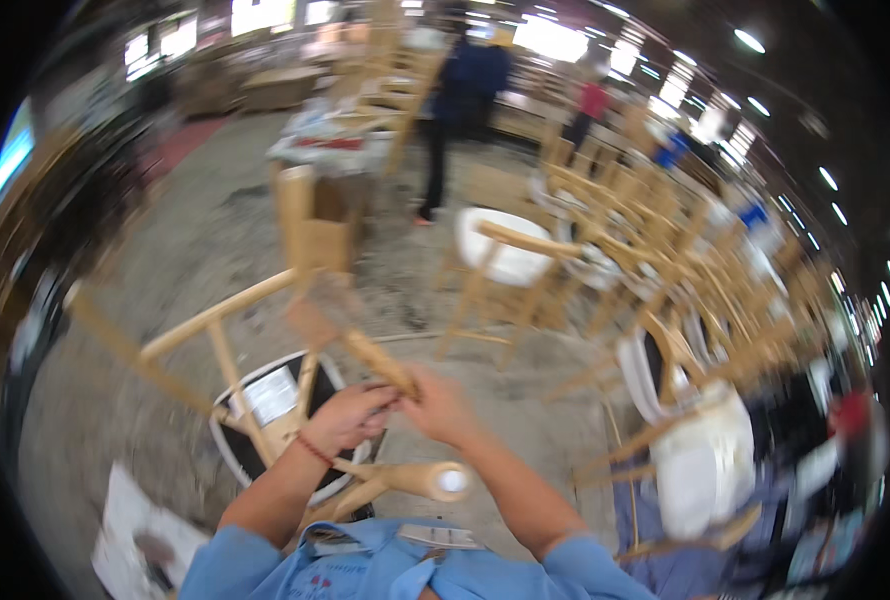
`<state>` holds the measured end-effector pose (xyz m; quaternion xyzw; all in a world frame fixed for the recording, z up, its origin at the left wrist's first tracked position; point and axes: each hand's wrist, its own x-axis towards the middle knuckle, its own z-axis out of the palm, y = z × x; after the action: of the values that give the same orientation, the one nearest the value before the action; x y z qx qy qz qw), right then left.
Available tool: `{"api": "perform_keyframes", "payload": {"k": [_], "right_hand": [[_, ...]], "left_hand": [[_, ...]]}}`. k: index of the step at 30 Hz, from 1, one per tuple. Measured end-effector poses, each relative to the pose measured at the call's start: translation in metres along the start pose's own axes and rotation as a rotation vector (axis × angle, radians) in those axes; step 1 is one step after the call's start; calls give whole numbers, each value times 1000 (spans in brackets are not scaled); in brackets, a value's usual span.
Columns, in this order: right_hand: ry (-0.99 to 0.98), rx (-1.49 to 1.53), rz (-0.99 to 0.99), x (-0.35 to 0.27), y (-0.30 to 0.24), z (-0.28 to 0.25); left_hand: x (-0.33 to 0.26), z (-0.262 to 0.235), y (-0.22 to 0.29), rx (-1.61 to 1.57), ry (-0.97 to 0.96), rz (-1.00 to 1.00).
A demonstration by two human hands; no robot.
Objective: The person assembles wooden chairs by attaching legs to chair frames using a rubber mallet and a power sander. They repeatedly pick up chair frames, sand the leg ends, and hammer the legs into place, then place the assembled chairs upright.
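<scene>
My right hand (441, 405) is closed around the handle of a mallet (377, 360), whose brown block-like head points away to the left. Close against it, my left hand (347, 416) has its fingers drawn together; what they hold, if anything, is hidden. Beneath both hands a light wooden chair (213, 320) lies upside down, its legs and rails sticking up. The dark underside of its seat (310, 385) carries a white paper label (271, 396). One thick leg with a white end pad (452, 482) rises near my chest.
Assembled wooden chairs (645, 230) crowd the right side, several with white seats (510, 250). A cardboard box (330, 225) stands under a cluttered table (335, 150) ahead. Beyond it is a person in dark clothes (455, 110). A white board (140, 530) lies at lower left.
</scene>
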<state>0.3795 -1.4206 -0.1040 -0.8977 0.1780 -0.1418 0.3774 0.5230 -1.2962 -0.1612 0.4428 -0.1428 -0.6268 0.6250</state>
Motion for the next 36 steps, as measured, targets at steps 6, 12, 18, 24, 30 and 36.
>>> {"api": "perform_keyframes", "payload": {"k": [6,12,18,24,30,36], "right_hand": [[92,-14,-161,21,-14,24],[261,345,30,43,12,3],[221,758,-247,92,-67,-43],[241,745,-106,87,-58,-47],[186,684,32,114,-66,-41],[111,504,50,146,-97,-54]], "left_hand": [[-22,-9,9,-77,20,119],[10,-44,153,588,586,782],[28,-91,309,806,747,1210],[51,-90,329,513,235,734],[48,-104,329,519,239,675],[48,-105,323,479,246,702]]}}
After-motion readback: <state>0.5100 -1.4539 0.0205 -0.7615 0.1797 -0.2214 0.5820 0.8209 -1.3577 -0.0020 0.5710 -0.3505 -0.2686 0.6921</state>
